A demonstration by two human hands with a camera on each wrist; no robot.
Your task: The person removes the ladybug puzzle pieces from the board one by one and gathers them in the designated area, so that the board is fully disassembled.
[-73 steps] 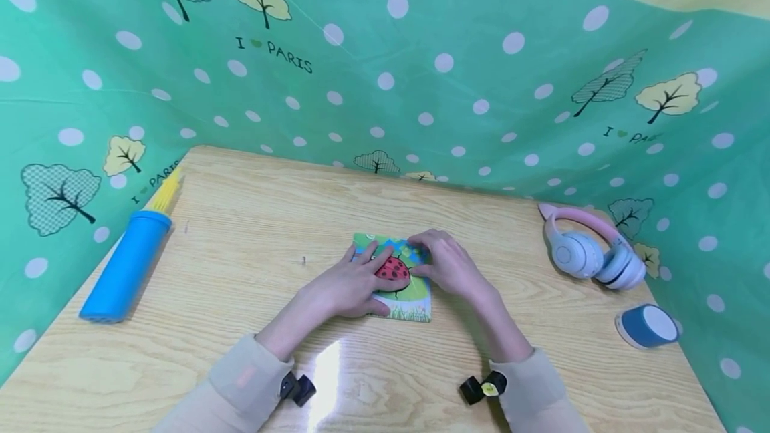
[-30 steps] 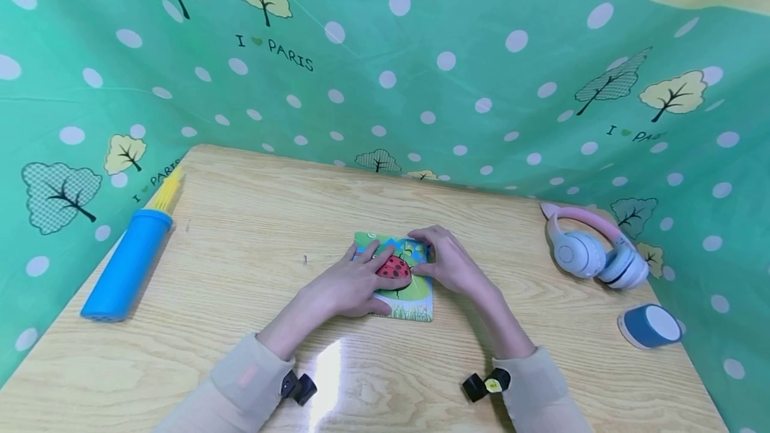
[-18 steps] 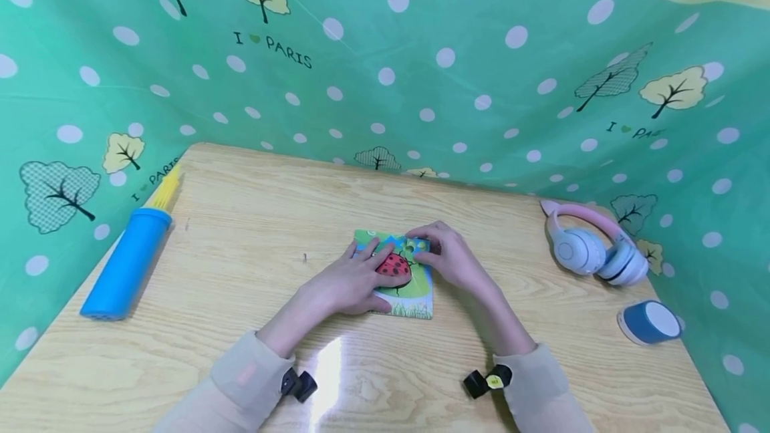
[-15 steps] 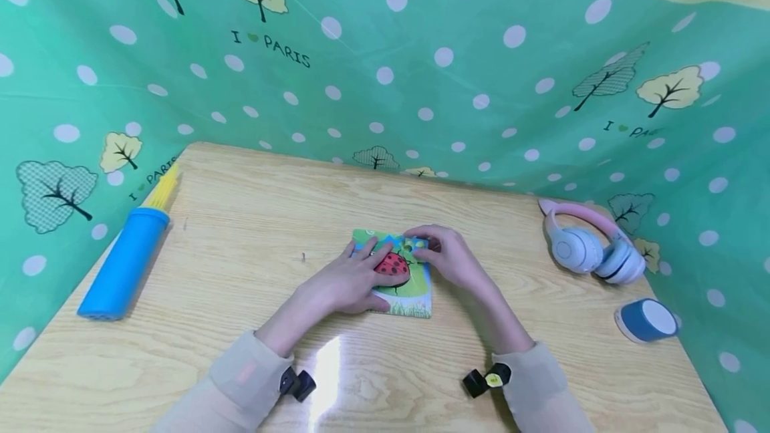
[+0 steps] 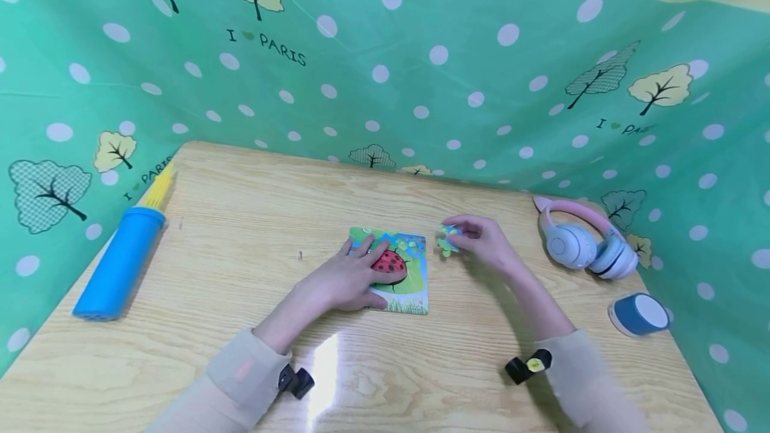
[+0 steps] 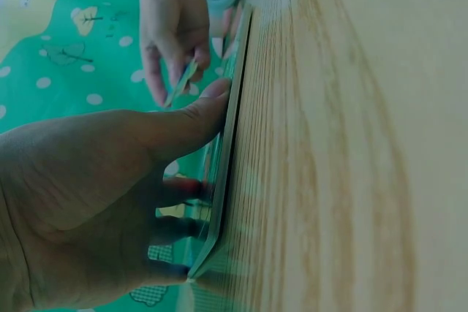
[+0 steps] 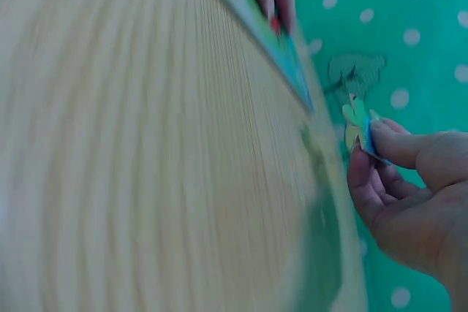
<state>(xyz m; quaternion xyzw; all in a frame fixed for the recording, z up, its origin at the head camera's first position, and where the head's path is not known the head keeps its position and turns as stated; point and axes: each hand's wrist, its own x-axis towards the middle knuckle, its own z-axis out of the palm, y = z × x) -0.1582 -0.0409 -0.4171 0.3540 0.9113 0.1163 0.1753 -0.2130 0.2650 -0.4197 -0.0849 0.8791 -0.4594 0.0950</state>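
Note:
The ladybug jigsaw puzzle [image 5: 411, 284] lies flat on the table, a thin square board with a red beetle on a green leaf. My left hand [image 5: 345, 280] rests on its left part with fingers spread, covering some of the picture. In the left wrist view the thumb [image 6: 197, 116] lies along the board's near edge. To the right of the board, my right hand [image 5: 486, 243] pinches a green and blue puzzle piece [image 5: 446, 242] between thumb and fingers. The right wrist view shows this puzzle piece [image 7: 355, 123] held up off the table, tilted.
A blue hand pump [image 5: 123, 264] with a yellow nozzle lies at the left edge of the wooden table [image 5: 252, 206]. Cat-ear headphones [image 5: 571, 246] and a small blue cylinder [image 5: 639, 314] stand at the right. A green dotted cloth [image 5: 361, 52] hangs behind.
My right hand has lifted a puzzle piece from the puzzle's upper right corner and moved right with it, off the board. My left hand has stayed on the puzzle.

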